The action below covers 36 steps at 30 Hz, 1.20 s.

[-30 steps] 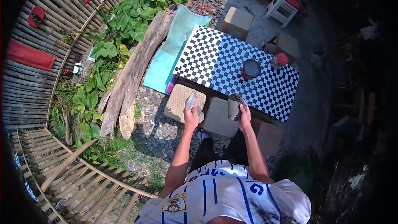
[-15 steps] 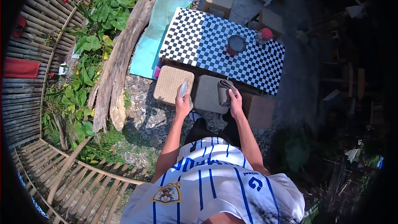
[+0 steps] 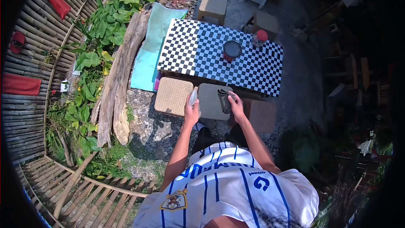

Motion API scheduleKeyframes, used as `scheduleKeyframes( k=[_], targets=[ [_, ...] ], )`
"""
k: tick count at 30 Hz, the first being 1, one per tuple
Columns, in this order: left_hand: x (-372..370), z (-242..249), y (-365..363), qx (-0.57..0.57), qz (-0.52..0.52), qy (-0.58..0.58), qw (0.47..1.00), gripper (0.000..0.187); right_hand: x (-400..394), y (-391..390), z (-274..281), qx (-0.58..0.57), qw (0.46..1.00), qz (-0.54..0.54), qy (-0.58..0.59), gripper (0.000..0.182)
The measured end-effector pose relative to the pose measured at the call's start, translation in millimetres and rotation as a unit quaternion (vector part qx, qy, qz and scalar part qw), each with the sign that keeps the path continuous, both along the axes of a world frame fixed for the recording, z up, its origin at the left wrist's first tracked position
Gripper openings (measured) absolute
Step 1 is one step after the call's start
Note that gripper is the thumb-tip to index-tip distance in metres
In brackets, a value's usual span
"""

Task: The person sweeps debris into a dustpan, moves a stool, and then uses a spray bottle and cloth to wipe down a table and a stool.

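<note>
Head view: left hand (image 3: pixel 191 112) grasping a small pale, possibly plastic, object (image 3: pixel 193 97); right hand (image 3: pixel 236 107) clenched around a grey folded cloth (image 3: pixel 223 99) beside the checkered table (image 3: pixel 185 46)

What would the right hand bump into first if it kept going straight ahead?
Probably the checkered table: the right hand, holding a grey cloth, points toward its near edge. Depth is unclear from above.

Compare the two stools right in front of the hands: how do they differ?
The woven stool is tan with a basket-like textured top and lies in full sun; the grey stool beside it looks smooth and plain and is half in shade. The left hand with its pale object overlaps the woven stool's edge, while the right hand holds a dark cloth over the grey one. Both are squarish, low and tucked against the checkered table.
</note>
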<state>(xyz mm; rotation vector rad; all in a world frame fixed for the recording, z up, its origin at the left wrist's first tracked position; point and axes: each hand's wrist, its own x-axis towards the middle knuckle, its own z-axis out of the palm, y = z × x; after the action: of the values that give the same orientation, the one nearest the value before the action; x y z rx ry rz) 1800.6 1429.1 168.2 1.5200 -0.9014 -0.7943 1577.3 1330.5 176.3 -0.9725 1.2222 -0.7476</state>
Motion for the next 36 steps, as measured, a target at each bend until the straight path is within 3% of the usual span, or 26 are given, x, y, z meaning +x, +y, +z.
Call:
scheduleKeyframes(
  k=[9,19,31,36],
  targets=[
    [-61.0,18.6,13.2,-0.006,0.107,-0.077,0.991,0.052,-0.7,-19.5,4.5,-0.007,0.991,0.126,-0.050,0.039],
    [-221.9,47.4,68.3,0.021,0.334,-0.086,0.938,0.058,-82.9,-3.7,17.8,-0.060,0.960,0.271,-0.031,0.033],
    [-387.6,64.0,151.2,0.024,0.408,-0.016,0.912,0.059,-194.3,50.4,24.1,-0.010,0.926,0.376,-0.025,0.035],
    [-437.3,68.0,174.7,-0.001,0.440,-0.035,0.897,0.053,-220.4,63.1,19.3,-0.056,0.919,0.386,-0.062,0.036]
  ],
)
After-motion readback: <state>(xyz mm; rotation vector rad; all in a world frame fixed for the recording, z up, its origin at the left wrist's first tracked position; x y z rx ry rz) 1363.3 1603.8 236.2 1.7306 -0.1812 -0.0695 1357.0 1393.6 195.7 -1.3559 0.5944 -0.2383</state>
